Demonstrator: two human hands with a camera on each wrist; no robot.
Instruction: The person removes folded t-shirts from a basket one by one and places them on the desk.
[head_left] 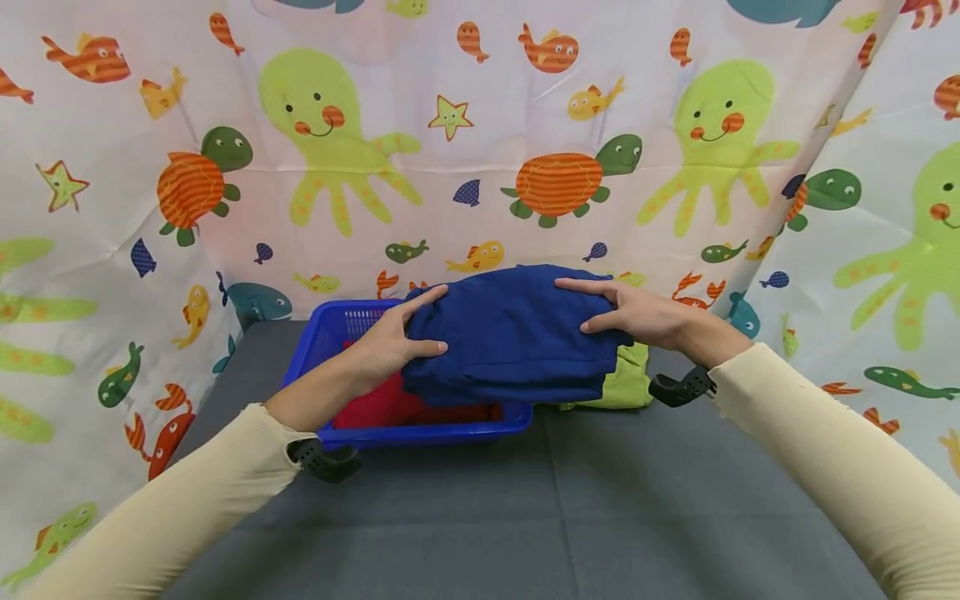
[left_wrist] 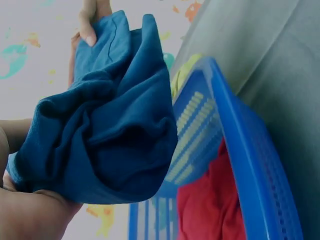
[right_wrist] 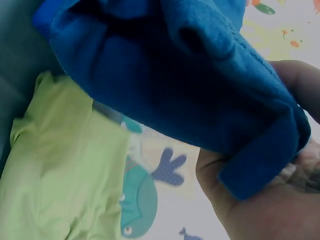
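Note:
A folded dark blue garment is held up in the air between both hands, overlapping the basket's right side in the head view. My left hand grips its left end, thumb on the near face. At the other end my right hand pinches the cloth between thumb and fingers. The left wrist view shows the garment's thick folds bunched at the left palm. In the right wrist view a loose flap of the blue cloth hangs over the right palm.
A blue plastic basket with red cloth in it stands on the grey-covered table. Right of it lies a folded lime-green garment. A curtain with sea-animal prints encloses the back and sides.

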